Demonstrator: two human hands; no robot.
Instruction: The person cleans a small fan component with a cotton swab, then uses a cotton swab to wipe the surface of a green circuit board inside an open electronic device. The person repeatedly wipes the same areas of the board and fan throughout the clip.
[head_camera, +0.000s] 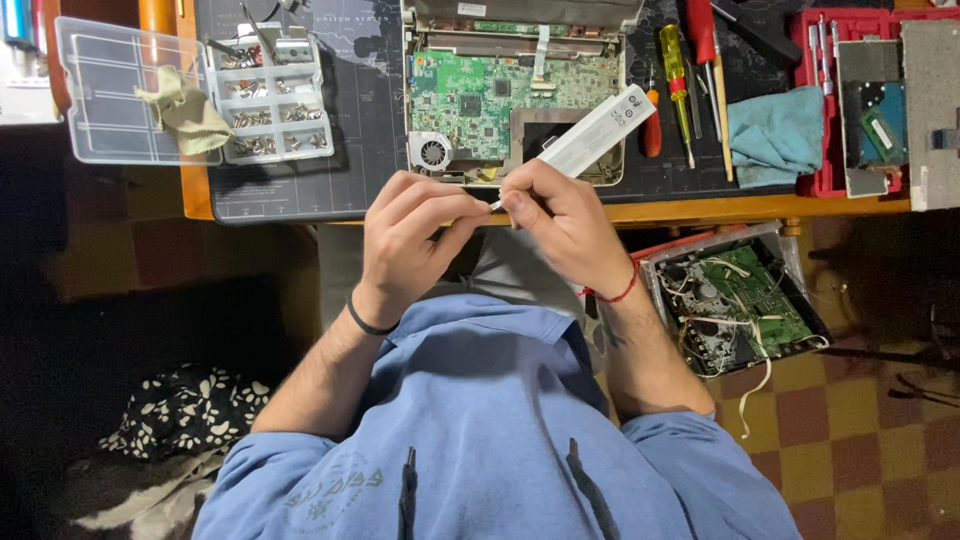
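Note:
An opened laptop (470, 95) with a bare green circuit board and a small round fan lies on a dark desk mat (365, 150). My right hand (565, 225) grips a long white bar-shaped battery pack (600, 130) that slants up over the laptop's lower right corner. My left hand (405, 240) sits just left of it, fingers curled, pinching the bar's near end together with the right thumb. Both hands hover at the desk's front edge, above my lap in a blue hoodie.
A clear parts organiser (270, 95) with screws and its open lid (115, 90) holding a beige cloth sit at left. Screwdrivers (680, 85), a blue cloth (775, 135) and a red tray (860, 100) lie at right. Another opened device (735, 300) rests on the checkered floor.

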